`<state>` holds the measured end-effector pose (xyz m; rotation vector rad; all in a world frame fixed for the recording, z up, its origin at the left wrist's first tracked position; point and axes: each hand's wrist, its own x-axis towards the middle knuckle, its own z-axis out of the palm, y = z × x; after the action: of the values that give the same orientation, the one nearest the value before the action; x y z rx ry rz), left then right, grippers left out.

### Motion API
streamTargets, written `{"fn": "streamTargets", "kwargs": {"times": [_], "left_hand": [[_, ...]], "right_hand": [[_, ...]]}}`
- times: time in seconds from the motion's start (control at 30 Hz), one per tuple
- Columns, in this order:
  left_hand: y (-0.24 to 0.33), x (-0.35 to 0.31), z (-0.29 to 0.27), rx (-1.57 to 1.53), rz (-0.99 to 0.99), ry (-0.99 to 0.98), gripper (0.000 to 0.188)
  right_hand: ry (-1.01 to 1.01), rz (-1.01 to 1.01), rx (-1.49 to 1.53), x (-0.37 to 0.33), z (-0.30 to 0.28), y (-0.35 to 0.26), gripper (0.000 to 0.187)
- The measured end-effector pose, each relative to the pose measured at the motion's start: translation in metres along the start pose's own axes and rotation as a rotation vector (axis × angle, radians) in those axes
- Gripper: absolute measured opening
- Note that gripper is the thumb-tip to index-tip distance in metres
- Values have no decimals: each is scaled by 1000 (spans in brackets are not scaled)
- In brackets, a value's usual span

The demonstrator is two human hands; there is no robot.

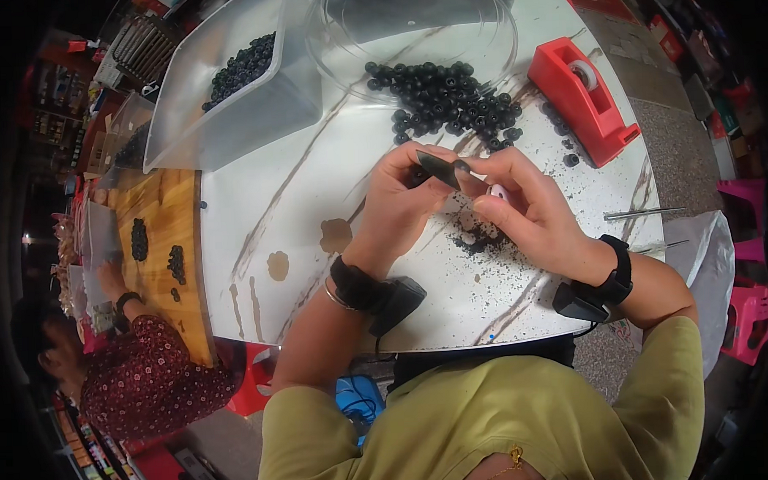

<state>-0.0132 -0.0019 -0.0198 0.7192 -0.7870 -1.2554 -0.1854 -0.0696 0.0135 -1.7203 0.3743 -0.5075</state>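
My right hand (531,205) is closed around the pale pinkish handle of a small knife (438,169). Its dark blade points left, across the fingers of my left hand (404,197). That hand is closed too, pinching a small black round piece (461,165) against the blade; the fingers hide part of it. Beneath both hands, black shavings (481,238) are scattered on the white marbled table (264,206). Just beyond my fingers lies a loose heap of black round pieces (447,98), several with a hole, partly inside a clear round tray (506,49).
A translucent bin (269,108) of black pieces stands far left. Right of the heap sits a red tape dispenser (584,106), with thin metal rods (645,213) at the table's right edge. At left, another person (147,367) reaches over a wooden table (171,307) holding small black piles.
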Motion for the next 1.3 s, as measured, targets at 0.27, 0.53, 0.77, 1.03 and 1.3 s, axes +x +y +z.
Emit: {"fn": "streamTargets", "kwargs": {"times": [0.27, 0.53, 0.77, 1.03, 1.3], "left_hand": [[7, -1, 2, 144, -60, 66, 14], [64, 12, 4, 403, 164, 285, 13], [202, 63, -53, 1268, 473, 490, 20], [208, 87, -57, 1728, 826, 458, 20], [30, 69, 36, 1571, 597, -699, 23]], "right_hand": [[-10, 48, 22, 2, -4, 0, 26], [233, 67, 250, 8, -4, -1, 23], [198, 17, 271, 5, -2, -4, 22], [318, -38, 237, 8, -11, -15, 23], [555, -157, 351, 19, -34, -19, 22]]}}
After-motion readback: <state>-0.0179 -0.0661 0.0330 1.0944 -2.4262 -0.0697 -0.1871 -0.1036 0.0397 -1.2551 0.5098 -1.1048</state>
